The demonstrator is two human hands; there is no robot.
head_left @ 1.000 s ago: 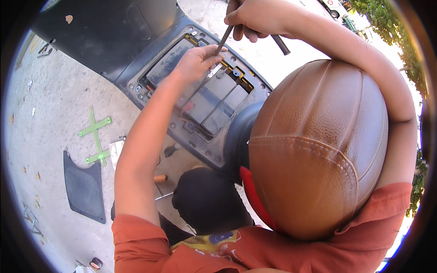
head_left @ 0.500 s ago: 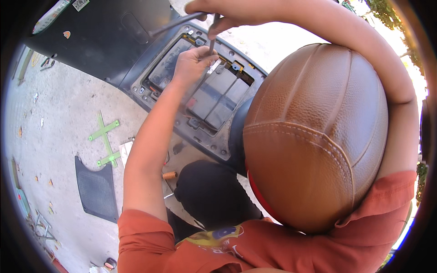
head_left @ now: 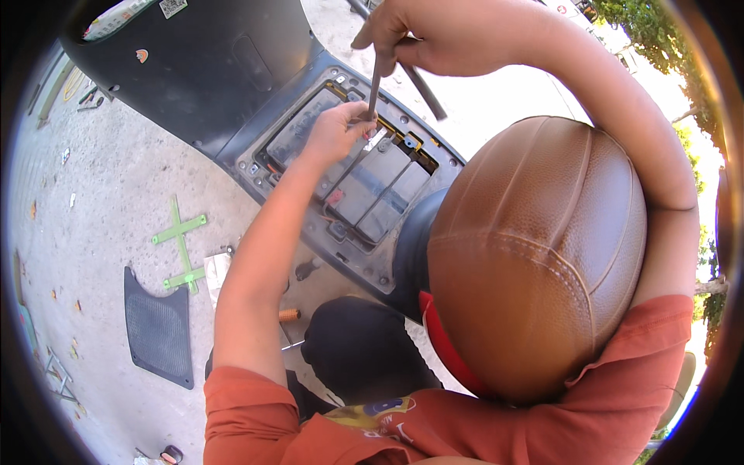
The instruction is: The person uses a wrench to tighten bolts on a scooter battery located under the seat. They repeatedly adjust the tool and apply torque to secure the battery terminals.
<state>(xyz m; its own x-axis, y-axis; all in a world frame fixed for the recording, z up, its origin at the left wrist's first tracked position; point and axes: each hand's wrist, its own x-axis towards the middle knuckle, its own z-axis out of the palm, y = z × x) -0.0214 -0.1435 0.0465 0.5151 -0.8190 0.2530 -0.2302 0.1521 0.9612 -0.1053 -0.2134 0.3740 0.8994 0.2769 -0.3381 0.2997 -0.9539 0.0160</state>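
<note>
A dark T-handle wrench (head_left: 375,91) stands almost upright over the open compartment of a scooter's footboard. My left hand (head_left: 335,133) is closed round its lower shaft, with the fingertips pinched together. Up at the top, my right hand (head_left: 407,39) grips the crossbar, whose one end slants down to the right. Beneath my left hand lie dark batteries (head_left: 380,186) set in the compartment. The lower tip of the wrench is hidden behind my left fingers, so what it meets cannot be seen.
A brown stitched leather seat (head_left: 542,248) bulges between my arms. The black front panel (head_left: 201,70) rises beyond the footboard. On the concrete floor lie a green cross-shaped bracket (head_left: 180,232), a dark ribbed mat (head_left: 159,329) and an orange-handled tool (head_left: 289,315).
The wrench's crossbar has turned: its long end pointed left and now points down to the right. My right hand has turned with it. My left hand stays on the shaft.
</note>
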